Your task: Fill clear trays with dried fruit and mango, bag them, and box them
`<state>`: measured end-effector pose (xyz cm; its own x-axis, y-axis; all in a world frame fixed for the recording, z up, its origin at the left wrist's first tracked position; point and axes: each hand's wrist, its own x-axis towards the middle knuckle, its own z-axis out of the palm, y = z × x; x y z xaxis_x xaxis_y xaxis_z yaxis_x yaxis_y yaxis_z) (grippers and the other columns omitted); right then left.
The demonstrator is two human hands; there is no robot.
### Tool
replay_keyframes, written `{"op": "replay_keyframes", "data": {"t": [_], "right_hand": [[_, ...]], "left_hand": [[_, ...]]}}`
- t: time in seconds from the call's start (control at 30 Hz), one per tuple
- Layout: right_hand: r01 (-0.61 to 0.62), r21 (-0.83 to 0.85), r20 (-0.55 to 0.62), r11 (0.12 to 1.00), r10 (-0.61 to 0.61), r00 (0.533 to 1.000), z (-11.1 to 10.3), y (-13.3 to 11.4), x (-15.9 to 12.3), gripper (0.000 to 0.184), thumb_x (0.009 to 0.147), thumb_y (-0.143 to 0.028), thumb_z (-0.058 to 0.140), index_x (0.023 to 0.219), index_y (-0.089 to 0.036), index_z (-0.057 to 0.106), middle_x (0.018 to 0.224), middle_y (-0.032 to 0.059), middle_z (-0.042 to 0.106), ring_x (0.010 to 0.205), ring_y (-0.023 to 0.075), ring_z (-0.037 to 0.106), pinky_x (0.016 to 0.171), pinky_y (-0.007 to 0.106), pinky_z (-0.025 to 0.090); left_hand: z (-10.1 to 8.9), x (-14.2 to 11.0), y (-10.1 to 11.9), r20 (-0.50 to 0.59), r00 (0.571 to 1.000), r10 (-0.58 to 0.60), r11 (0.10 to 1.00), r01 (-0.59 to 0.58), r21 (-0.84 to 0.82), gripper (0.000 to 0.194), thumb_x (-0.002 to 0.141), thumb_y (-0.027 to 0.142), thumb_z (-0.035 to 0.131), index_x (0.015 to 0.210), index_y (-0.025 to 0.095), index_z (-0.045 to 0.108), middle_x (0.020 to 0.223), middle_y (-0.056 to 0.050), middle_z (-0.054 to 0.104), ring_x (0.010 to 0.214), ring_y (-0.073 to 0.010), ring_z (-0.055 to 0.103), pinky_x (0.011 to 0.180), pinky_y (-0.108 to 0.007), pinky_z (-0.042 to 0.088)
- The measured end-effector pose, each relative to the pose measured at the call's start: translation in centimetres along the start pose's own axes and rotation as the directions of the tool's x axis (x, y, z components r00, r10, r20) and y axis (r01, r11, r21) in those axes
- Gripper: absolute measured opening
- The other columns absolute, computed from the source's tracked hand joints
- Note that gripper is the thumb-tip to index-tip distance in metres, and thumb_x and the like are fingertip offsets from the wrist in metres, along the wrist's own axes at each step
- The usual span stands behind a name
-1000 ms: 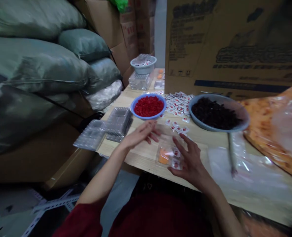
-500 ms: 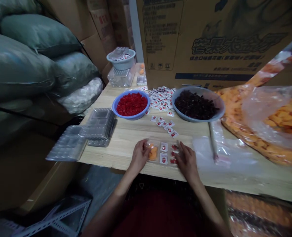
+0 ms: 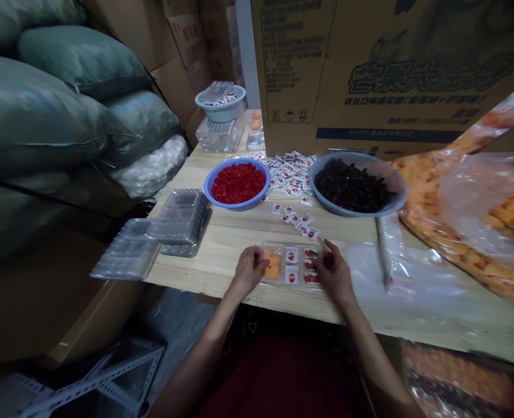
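Observation:
In front of me on the table lies a clear plastic compartment tray (image 3: 299,251). It holds orange pieces (image 3: 272,270) on the left, two small white packets (image 3: 292,274) in the middle and red pieces (image 3: 311,278) on the right. My left hand (image 3: 249,271) grips the tray's left end, thumb by the orange pieces. Closed around the right end is my right hand (image 3: 334,274), its index finger raised and its other fingertips beside the red pieces, partly hiding them. Loose white packets (image 3: 288,216) lie beyond the tray.
Behind are a bowl of red pieces (image 3: 240,183), a packet pile (image 3: 289,171) and a bowl of dark pieces (image 3: 355,186). Stacked trays (image 3: 183,215) stand left, a bag of orange pieces (image 3: 440,220) right. A large carton (image 3: 370,75) rises at the back.
My right hand has shifted on the tray's right end; its index finger now lifts and the other fingers curl in. My left hand still grips the left end. The view has turned slightly left.

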<state>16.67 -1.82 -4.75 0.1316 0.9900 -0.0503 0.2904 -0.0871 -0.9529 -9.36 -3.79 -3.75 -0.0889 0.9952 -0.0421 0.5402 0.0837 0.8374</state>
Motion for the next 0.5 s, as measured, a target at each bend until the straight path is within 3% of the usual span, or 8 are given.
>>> {"op": "replay_keyframes", "data": {"t": [0.07, 0.2, 0.3, 0.4, 0.5], "right_hand": [[-0.061, 0.203, 0.034, 0.977, 0.055, 0.998, -0.7, -0.5, -0.6, 0.077, 0.073, -0.047, 0.079, 0.139, -0.02, 0.051, 0.077, -0.0019, 0.063, 0.068, 0.0161, 0.06, 0.069, 0.034, 0.055], [-0.271, 0.468, 0.194, 0.841, 0.202, 0.96, -2.3, -1.6, -2.0, 0.079, 0.067, -0.04, 0.087, 0.136, -0.022, 0.053, 0.086, 0.002, 0.073, 0.084, 0.0214, 0.07, 0.082, 0.039, 0.056], [-0.35, 0.535, 0.27, 0.769, 0.238, 0.933, -3.2, -2.3, -2.8, 0.073, 0.069, -0.037, 0.086, 0.134, -0.024, 0.056, 0.102, 0.006, 0.076, 0.102, 0.0253, 0.07, 0.091, 0.042, 0.054], [-0.381, 0.55, 0.299, 0.743, 0.251, 0.921, -3.6, -2.8, -3.4, 0.071, 0.071, -0.036, 0.086, 0.134, -0.026, 0.056, 0.102, 0.0048, 0.077, 0.107, 0.0253, 0.069, 0.094, 0.041, 0.052], [-0.419, 0.542, 0.331, 0.729, 0.273, 0.903, -3.9, -2.9, -4.0, 0.066, 0.073, -0.037, 0.085, 0.132, -0.027, 0.059, 0.104, 0.0052, 0.077, 0.106, 0.0248, 0.069, 0.094, 0.04, 0.051]], "left_hand": [[0.3, -0.6, 0.1, 0.041, 0.995, -0.086, 0.961, 0.093, -0.259, 0.029, 0.081, 0.037, 0.069, 0.101, 0.019, 0.056, 0.085, -0.002, 0.064, 0.078, -0.0178, 0.06, 0.077, -0.032, 0.047], [0.5, -1.9, 1.2, 0.184, 0.961, -0.206, 0.66, 0.275, -0.699, 0.054, 0.075, 0.041, 0.078, 0.118, 0.02, 0.053, 0.087, -0.002, 0.071, 0.08, -0.0163, 0.066, 0.078, -0.029, 0.049], [0.1, -2.8, 2.5, 0.317, 0.931, -0.184, 0.501, 0.366, -0.784, 0.059, 0.074, 0.037, 0.082, 0.125, 0.02, 0.058, 0.101, -0.006, 0.073, 0.091, -0.0168, 0.068, 0.086, -0.028, 0.049], [0.1, -3.7, 3.3, 0.512, 0.844, -0.161, 0.416, 0.529, -0.74, 0.053, 0.072, 0.035, 0.084, 0.119, 0.017, 0.066, 0.108, -0.01, 0.073, 0.093, -0.0206, 0.07, 0.087, -0.031, 0.052], [0.6, -4.2, 3.4, 0.55, 0.812, -0.196, 0.358, 0.581, -0.731, 0.047, 0.072, 0.032, 0.085, 0.113, 0.016, 0.069, 0.108, -0.01, 0.074, 0.09, -0.0217, 0.072, 0.087, -0.033, 0.054]]}}
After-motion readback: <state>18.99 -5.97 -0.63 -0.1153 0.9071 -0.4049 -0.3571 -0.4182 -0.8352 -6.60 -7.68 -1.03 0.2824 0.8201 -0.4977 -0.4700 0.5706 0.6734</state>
